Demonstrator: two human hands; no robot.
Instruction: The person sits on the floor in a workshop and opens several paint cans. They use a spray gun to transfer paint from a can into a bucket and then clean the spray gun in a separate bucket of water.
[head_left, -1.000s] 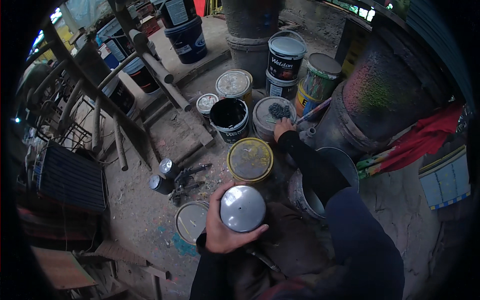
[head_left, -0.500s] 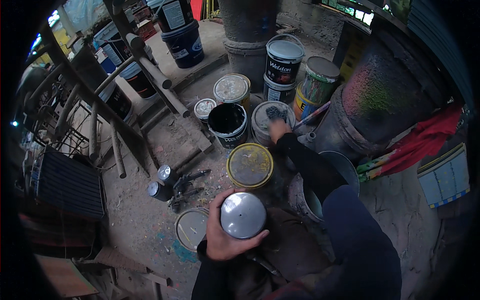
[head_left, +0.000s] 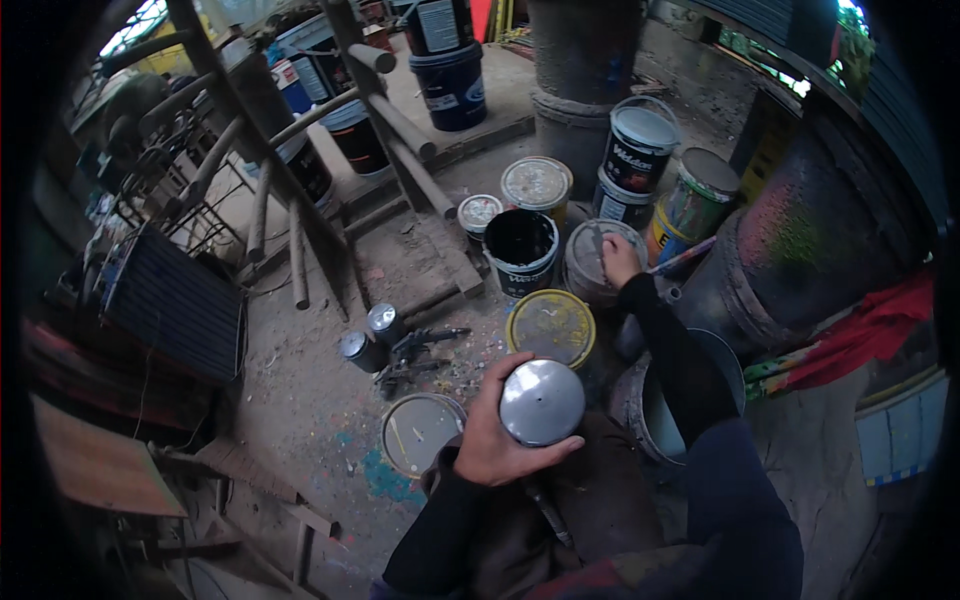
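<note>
Left hand grips a small silver can upright at the lap, lid facing up; right hand reaches forward, fingers resting flat on the grey lid of a bucket, beyond the yellow-lidded can.

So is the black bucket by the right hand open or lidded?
Open. The black bucket has no lid, and its dark inside shows from above. The right hand rests on the lidded grey can beside it.
</note>
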